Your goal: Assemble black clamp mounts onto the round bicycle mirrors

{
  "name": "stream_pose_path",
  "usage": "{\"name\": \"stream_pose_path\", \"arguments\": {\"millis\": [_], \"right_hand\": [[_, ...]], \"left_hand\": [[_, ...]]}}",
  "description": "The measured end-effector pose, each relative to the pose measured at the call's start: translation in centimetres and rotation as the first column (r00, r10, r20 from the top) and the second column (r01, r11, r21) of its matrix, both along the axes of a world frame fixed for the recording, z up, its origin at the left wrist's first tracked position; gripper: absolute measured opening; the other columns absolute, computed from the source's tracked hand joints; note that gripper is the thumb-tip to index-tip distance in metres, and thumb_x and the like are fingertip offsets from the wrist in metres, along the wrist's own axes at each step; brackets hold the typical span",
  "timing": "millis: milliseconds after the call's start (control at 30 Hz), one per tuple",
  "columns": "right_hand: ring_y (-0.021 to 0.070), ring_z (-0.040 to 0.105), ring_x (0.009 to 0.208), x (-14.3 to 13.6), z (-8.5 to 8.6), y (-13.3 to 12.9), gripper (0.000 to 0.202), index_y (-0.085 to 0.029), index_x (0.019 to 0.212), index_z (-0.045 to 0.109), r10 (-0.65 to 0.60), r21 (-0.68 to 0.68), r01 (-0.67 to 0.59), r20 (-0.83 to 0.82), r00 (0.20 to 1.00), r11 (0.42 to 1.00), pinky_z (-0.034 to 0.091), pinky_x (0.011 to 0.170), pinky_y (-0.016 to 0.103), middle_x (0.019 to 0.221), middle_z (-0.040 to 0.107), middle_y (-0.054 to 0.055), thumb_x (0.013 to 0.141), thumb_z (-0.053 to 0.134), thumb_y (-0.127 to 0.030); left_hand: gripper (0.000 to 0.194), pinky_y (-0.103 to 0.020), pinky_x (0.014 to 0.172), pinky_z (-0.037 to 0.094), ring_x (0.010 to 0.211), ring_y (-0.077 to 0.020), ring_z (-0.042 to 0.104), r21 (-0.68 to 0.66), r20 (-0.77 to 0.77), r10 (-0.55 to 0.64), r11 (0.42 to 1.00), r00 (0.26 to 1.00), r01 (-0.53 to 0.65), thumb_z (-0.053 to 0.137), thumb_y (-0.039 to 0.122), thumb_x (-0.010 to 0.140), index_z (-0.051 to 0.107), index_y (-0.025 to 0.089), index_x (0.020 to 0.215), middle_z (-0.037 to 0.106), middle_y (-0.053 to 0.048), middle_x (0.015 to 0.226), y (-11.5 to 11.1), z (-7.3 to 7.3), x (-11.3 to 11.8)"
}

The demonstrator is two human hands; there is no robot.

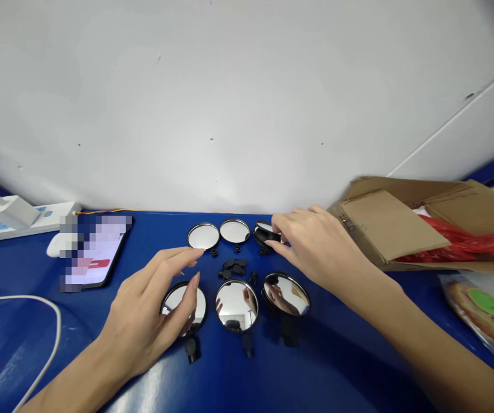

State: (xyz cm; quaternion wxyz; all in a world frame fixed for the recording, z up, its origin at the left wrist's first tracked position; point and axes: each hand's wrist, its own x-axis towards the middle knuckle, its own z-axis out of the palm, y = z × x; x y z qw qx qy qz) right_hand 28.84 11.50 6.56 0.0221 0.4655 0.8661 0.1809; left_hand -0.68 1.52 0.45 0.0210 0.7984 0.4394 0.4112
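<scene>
Several small round mirrors lie in two rows on the blue table. My right hand [311, 244] pinches the far-right round mirror [264, 234], which is tilted and shows its black back and mount. My left hand [152, 304], thumb and fingers apart, hovers over the near-left round mirror [199, 307] and partly covers it. Between the hands are the near-middle mirror [237, 306] and the near-right mirror [287, 295]. At the back are the far-left mirror [203, 236] and the far-middle mirror [234, 230]. A cluster of small black mounts [233, 268] sits between the rows.
On the left are a phone [100, 246], a white power strip [57, 217] and a white cable [55, 321]. To the right stands an open cardboard box [393, 223] with red plastic [457, 238] inside, and a wrapped round bread [487, 312]. A white wall [229, 103] rises behind the table.
</scene>
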Motion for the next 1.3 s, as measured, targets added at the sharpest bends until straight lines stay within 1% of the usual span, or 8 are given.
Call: {"name": "stream_pose_path", "arguments": {"millis": [300,667,900,1000,1067,1167,1233,1300], "right_hand": [[0.0311,0.081,0.091,0.1,-0.4,-0.2,0.012,-0.018,0.104,0.073,0.012,-0.010,-0.011,0.029,1.000,1.000,0.042,0.079,0.040,0.096,0.085,0.009,0.108,0.081,-0.026],[0.0322,0.080,0.088,0.2,-0.2,-0.4,0.015,-0.019,0.100,0.071,0.035,-0.079,-0.037,-0.015,0.999,0.996,0.040,0.076,0.039,0.087,0.083,0.007,0.109,0.081,-0.025],[0.0270,0.074,0.079,-0.3,0.7,-1.3,0.019,-0.021,0.094,0.070,0.013,-0.173,-0.040,-0.155,0.988,0.984,0.043,0.074,0.038,0.084,0.079,0.003,0.108,0.081,-0.026],[0.0287,0.074,0.086,0.3,1.2,-2.7,0.019,-0.023,0.101,0.073,0.004,-0.308,-0.078,-0.233,0.972,0.948,0.049,0.073,0.037,0.093,0.078,0.004,0.103,0.088,-0.036],[0.0308,0.074,0.092,0.8,1.5,-3.7,0.030,-0.025,0.106,0.073,0.003,-0.389,-0.105,-0.256,0.967,0.915,0.055,0.074,0.040,0.107,0.077,0.006,0.101,0.090,-0.049],[0.0312,0.074,0.089,1.4,1.6,-4.9,0.044,-0.026,0.103,0.072,-0.028,-0.484,-0.088,-0.227,0.973,0.870,0.059,0.070,0.042,0.107,0.072,0.007,0.090,0.098,-0.059],[0.0278,0.072,0.078,1.5,1.4,-5.4,0.052,-0.025,0.098,0.071,-0.017,-0.497,-0.095,-0.217,0.976,0.862,0.058,0.061,0.038,0.100,0.070,0.005,0.078,0.105,-0.059],[0.0216,0.066,0.065,1.7,1.1,-5.6,0.061,-0.026,0.090,0.069,0.035,-0.400,-0.138,-0.255,0.966,0.906,0.052,0.051,0.032,0.091,0.067,0.001,0.067,0.109,-0.065]], "left_hand": [[0.041,-0.030,0.099,0.064,0.108,-0.0177,0.080,0.005,-0.018,-0.011,1.000,1.000,0.011,0.063,0.008,0.114,0.062,0.020,0.153,0.078,-0.009,0.132,-0.1,-0.1,-0.1],[0.040,-0.028,0.102,0.063,0.113,-0.0168,0.080,0.001,-0.034,-0.015,1.000,0.999,0.015,0.063,0.009,0.114,0.063,0.018,0.153,0.078,-0.009,0.134,0.0,-0.5,-0.2],[0.034,-0.028,0.107,0.062,0.120,-0.0179,0.080,-0.003,-0.074,-0.032,0.999,0.997,0.032,0.063,0.009,0.115,0.065,0.019,0.147,0.079,-0.008,0.134,0.0,-0.3,-0.2],[0.033,-0.029,0.105,0.063,0.117,-0.0182,0.081,-0.004,-0.087,-0.039,0.999,0.995,0.038,0.061,0.010,0.116,0.065,0.021,0.146,0.080,-0.007,0.131,0.1,-0.3,-0.1],[0.033,-0.030,0.106,0.063,0.117,-0.0182,0.081,-0.011,-0.094,-0.040,0.999,0.995,0.040,0.061,0.010,0.116,0.065,0.022,0.146,0.081,-0.007,0.129,0.0,-0.4,-0.1],[0.033,-0.030,0.107,0.062,0.117,-0.0181,0.081,-0.013,-0.103,-0.043,0.999,0.994,0.042,0.062,0.009,0.115,0.066,0.022,0.145,0.081,-0.006,0.128,0.0,-0.5,-0.2],[0.032,-0.031,0.106,0.063,0.117,-0.0188,0.081,-0.006,-0.109,-0.044,0.999,0.993,0.044,0.062,0.010,0.115,0.065,0.023,0.144,0.081,-0.007,0.128,0.0,-0.5,-0.2],[0.032,-0.031,0.105,0.064,0.116,-0.0194,0.082,-0.003,-0.112,-0.048,0.999,0.993,0.048,0.061,0.010,0.115,0.065,0.023,0.144,0.082,-0.007,0.128,0.0,-0.6,-0.3]]}}
